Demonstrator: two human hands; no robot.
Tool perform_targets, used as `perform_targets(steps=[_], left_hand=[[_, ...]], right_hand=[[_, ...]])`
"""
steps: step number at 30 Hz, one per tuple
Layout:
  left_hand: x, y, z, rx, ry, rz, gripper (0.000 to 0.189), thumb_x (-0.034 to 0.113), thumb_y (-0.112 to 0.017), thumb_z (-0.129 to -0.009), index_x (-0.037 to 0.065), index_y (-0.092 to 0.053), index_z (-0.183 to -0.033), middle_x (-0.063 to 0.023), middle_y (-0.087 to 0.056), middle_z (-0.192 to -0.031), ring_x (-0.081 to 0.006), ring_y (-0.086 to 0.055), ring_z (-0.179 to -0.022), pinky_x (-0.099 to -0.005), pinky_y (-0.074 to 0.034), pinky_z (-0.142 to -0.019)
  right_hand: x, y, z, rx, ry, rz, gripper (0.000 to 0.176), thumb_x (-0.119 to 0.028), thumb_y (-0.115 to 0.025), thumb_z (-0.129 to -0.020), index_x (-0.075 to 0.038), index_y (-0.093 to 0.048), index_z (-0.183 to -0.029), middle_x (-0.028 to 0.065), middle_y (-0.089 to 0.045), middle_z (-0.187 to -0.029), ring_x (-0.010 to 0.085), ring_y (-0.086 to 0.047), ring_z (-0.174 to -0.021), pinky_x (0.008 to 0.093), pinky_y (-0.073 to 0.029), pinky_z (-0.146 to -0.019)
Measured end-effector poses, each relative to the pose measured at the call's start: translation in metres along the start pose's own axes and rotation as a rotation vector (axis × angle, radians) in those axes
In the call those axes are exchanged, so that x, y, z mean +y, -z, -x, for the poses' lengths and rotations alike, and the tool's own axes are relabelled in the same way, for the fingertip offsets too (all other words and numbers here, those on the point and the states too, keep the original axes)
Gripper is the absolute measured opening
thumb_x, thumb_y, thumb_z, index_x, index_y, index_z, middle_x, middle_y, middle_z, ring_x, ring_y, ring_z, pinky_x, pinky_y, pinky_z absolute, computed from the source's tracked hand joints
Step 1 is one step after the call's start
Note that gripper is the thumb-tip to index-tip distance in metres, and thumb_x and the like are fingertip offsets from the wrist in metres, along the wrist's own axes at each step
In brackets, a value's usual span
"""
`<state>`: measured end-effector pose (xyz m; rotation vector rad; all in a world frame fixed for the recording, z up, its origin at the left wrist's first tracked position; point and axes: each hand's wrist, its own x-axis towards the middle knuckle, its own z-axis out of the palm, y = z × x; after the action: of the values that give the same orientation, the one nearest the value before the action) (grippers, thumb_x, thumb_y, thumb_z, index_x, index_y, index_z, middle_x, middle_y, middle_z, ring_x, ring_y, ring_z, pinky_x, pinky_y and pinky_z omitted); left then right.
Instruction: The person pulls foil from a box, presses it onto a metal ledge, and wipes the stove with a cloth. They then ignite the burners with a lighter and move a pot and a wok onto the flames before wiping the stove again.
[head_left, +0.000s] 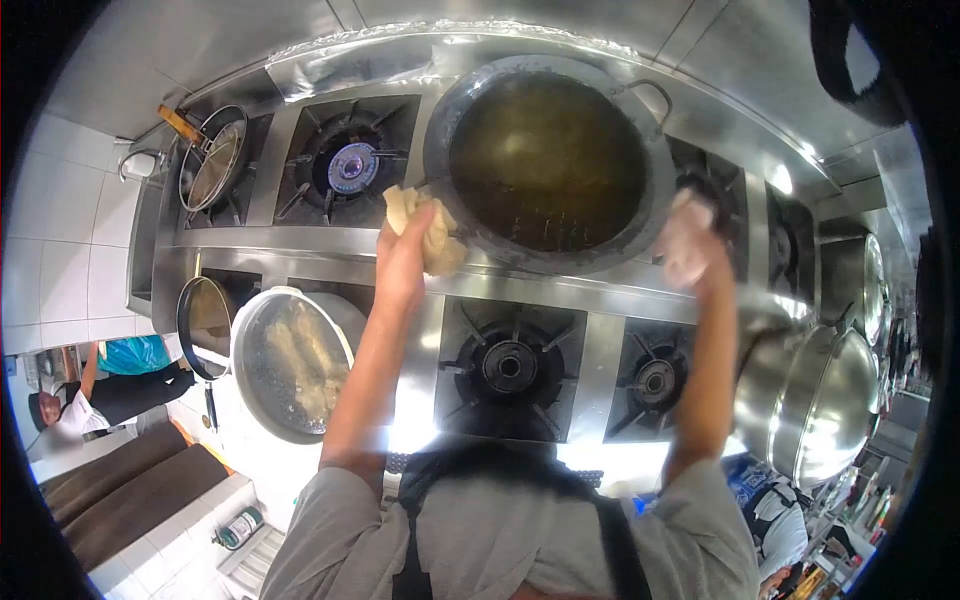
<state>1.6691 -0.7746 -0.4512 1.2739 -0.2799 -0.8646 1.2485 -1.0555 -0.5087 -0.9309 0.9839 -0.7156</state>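
Note:
A large dark wok [437, 150] of brownish liquid sits on the back of the stove, tilted in my view by the lens. My left hand [402, 260] is closed around a folded yellow cloth [438, 238] at the wok's left edge; whether it grips a handle underneath is hidden. At the wok's right edge, my right hand [712, 258] holds a pale cloth [686, 235], both smeared by motion. A loop handle [660, 98] rises from the wok's upper right rim, apart from my right hand.
A lit burner [352, 168] is left of the wok. A pot [345, 320] with food in bubbling liquid stands nearer. Pans [205, 315], a strainer [220, 160], front burners [510, 366] and metal bowls [820, 410] surround me. People [120, 385] are at both sides.

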Motion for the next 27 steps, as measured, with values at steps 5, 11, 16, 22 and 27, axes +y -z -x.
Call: perform_targets(steps=[5, 11, 16, 22, 27], left_hand=[[-0.006, -0.004, -0.012, -0.037, -0.010, 0.057, 0.030, 0.015, -0.068, -0.097, 0.000, -0.061, -0.122, -0.0074, -0.068, -0.105, -0.0178, -0.066, -0.092, -0.0332, -0.053, -0.082], [-0.007, -0.011, -0.014, -0.012, -0.034, 0.065, 0.027, 0.014, -0.069, -0.096, -0.001, -0.063, -0.118, -0.0073, -0.070, -0.101, -0.0176, -0.068, -0.088, -0.0342, -0.056, -0.079], [-0.011, -0.013, -0.007, 0.012, -0.051, -0.023, 0.024, 0.015, -0.067, -0.096, 0.003, -0.064, -0.116, -0.0038, -0.068, -0.094, -0.0141, -0.064, -0.083, -0.0330, -0.053, -0.074], [-0.011, -0.009, -0.003, 0.052, -0.084, 0.043, 0.025, 0.023, -0.069, -0.097, 0.005, -0.066, -0.115, -0.0033, -0.070, -0.096, -0.0145, -0.066, -0.084, -0.0327, -0.054, -0.074], [0.004, -0.012, 0.025, 0.106, 0.018, 0.139, 0.054, 0.030, -0.064, -0.100, 0.000, -0.049, -0.141, -0.0120, -0.065, -0.125, -0.0222, -0.064, -0.113, -0.0362, -0.049, -0.101]], right_hand=[[0.002, -0.105, 0.050, 0.217, 0.044, -0.030, 0.028, -0.023, -0.073, -0.097, -0.001, -0.067, -0.114, 0.0032, -0.069, -0.094, 0.0138, -0.066, -0.081, 0.0284, -0.053, -0.072], [0.001, -0.102, 0.038, 0.200, 0.179, 0.099, 0.027, -0.014, -0.071, -0.095, 0.000, -0.066, -0.118, 0.0036, -0.069, -0.099, 0.0134, -0.065, -0.088, 0.0298, -0.051, -0.076], [-0.004, -0.092, 0.025, 0.242, 0.177, 0.362, 0.027, -0.014, -0.068, -0.095, 0.000, -0.066, -0.118, 0.0061, -0.070, -0.105, 0.0154, -0.065, -0.091, 0.0300, -0.051, -0.080], [0.006, -0.093, 0.027, 0.167, 0.354, 0.295, 0.029, -0.015, -0.069, -0.096, -0.001, -0.065, -0.121, 0.0059, -0.069, -0.102, 0.0154, -0.067, -0.088, 0.0303, -0.054, -0.076], [-0.011, -0.111, 0.049, 0.311, 0.118, 0.235, 0.030, -0.023, -0.069, -0.099, 0.000, -0.065, -0.117, 0.0048, -0.069, -0.096, 0.0153, -0.066, -0.081, 0.0315, -0.053, -0.070]])
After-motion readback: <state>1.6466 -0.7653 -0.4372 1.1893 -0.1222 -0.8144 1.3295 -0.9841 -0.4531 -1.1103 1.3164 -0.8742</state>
